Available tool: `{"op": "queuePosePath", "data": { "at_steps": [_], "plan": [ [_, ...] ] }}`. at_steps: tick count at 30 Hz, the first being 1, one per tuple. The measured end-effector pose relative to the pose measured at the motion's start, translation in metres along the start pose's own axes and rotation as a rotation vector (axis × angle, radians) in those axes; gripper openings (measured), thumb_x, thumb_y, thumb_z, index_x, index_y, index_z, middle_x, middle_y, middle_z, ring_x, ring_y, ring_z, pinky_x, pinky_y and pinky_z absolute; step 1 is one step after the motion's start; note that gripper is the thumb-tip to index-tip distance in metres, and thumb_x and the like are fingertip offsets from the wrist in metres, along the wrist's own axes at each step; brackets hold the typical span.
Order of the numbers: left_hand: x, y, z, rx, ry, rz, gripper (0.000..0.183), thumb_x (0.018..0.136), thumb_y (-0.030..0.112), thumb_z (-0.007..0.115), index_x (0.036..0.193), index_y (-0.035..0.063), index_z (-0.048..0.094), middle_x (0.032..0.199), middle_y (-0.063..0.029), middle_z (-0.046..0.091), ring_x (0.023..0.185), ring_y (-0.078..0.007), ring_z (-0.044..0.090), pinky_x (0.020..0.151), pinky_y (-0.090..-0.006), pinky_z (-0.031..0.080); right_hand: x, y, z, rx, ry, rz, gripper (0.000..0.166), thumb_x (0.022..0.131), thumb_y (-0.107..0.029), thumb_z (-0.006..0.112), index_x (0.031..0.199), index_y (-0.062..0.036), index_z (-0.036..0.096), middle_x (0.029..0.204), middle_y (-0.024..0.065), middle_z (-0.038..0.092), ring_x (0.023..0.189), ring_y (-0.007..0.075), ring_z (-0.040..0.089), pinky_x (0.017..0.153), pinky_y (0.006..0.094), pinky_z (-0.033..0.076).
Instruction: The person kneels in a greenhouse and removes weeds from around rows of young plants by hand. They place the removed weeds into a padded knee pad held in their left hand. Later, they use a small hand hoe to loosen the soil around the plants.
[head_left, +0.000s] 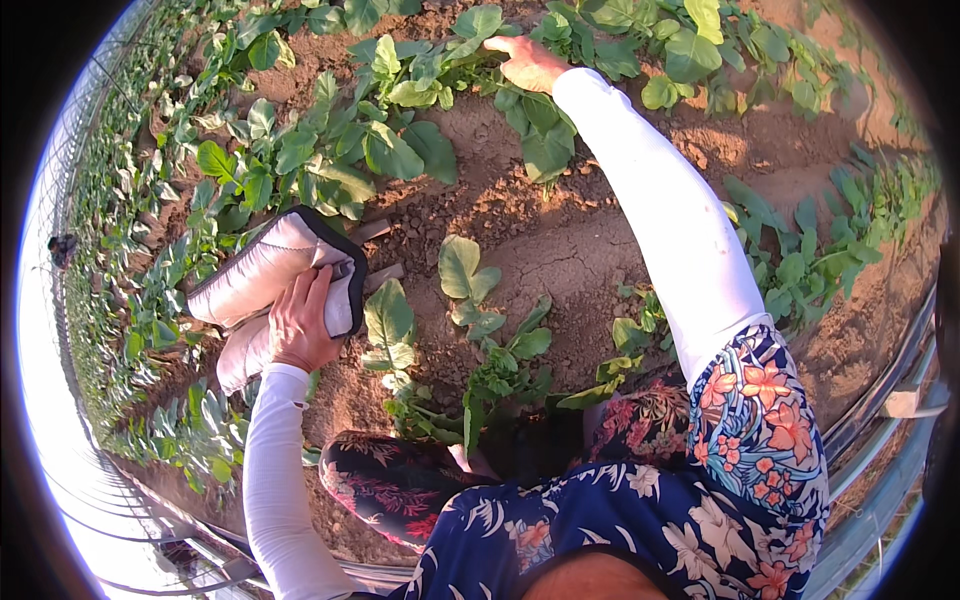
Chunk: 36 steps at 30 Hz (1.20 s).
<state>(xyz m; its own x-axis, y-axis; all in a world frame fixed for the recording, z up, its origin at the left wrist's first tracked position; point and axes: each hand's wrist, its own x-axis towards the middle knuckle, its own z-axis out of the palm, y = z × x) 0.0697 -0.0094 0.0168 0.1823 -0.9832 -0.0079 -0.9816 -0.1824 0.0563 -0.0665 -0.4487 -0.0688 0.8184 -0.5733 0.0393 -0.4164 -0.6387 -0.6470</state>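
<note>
My left hand (304, 315) grips a folded, padded pink cloth pad (259, 266) with black edging, held above the soil and leaves at the left. Stretched far forward, my right hand (529, 64) is at a row of broad-leaved green plants (420, 75). Its fingertips are beside a leaf and stem there; whether they pinch anything I cannot tell. A drooping plant (547, 142) hangs just below that hand. Between my arms, smaller leafy plants (499, 360) grow in front of my knees.
Dry, cracked brown soil (577, 247) lies between the planted rows. Two flat pieces (384, 276), apparently wood, rest by the pad. More leafy plants (817, 247) grow at the right. Hoops and pale sheeting (67, 420) bound the left; pipes (877, 450) run behind me at right.
</note>
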Motion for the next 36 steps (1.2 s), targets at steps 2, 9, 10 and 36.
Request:
{"op": "queuePosePath", "data": {
  "at_steps": [2,9,10,36],
  "plan": [
    [0.001,0.0,0.001,-0.006,0.007,-0.003,0.072,0.053,0.013,0.075,0.121,0.0029,0.051,0.114,-0.0169,0.055,0.103,-0.0347,0.056,0.087,-0.0416,0.046,-0.001,0.007,0.002,0.027,0.031,-0.002,0.058,0.074,-0.004,0.048,0.131,-0.0118,0.049,0.128,0.0178,0.053,0.116,0.0333,0.052,0.098,0.0371,0.042],
    [0.002,0.002,-0.002,-0.011,0.002,-0.011,0.072,0.052,0.012,0.075,0.12,0.0031,0.052,0.113,-0.0171,0.056,0.101,-0.035,0.057,0.086,-0.0415,0.046,-0.019,0.014,0.011,0.026,0.202,-0.021,0.024,0.075,-0.015,0.059,0.097,-0.0064,0.065,0.099,0.0137,0.066,0.095,0.0307,0.062,0.083,0.0402,0.049],
    [0.001,0.001,-0.002,-0.011,-0.001,-0.014,0.072,0.052,0.012,0.075,0.12,0.0032,0.052,0.113,-0.0171,0.056,0.101,-0.035,0.057,0.086,-0.0415,0.046,-0.026,0.01,0.013,-0.03,0.145,0.0,0.018,0.075,-0.017,0.062,0.09,-0.0072,0.065,0.093,0.0123,0.065,0.09,0.0299,0.062,0.08,0.0405,0.049],
    [0.002,0.003,-0.006,-0.012,-0.019,-0.017,0.068,0.056,0.012,0.075,0.119,0.0032,0.052,0.113,-0.0151,0.057,0.101,-0.0354,0.057,0.086,-0.0414,0.046,-0.007,-0.005,-0.014,-0.379,-0.016,-0.014,0.03,0.08,0.004,0.053,0.103,-0.0099,0.067,0.107,0.0132,0.065,0.099,0.0315,0.061,0.086,0.042,0.049]
  ]
}}
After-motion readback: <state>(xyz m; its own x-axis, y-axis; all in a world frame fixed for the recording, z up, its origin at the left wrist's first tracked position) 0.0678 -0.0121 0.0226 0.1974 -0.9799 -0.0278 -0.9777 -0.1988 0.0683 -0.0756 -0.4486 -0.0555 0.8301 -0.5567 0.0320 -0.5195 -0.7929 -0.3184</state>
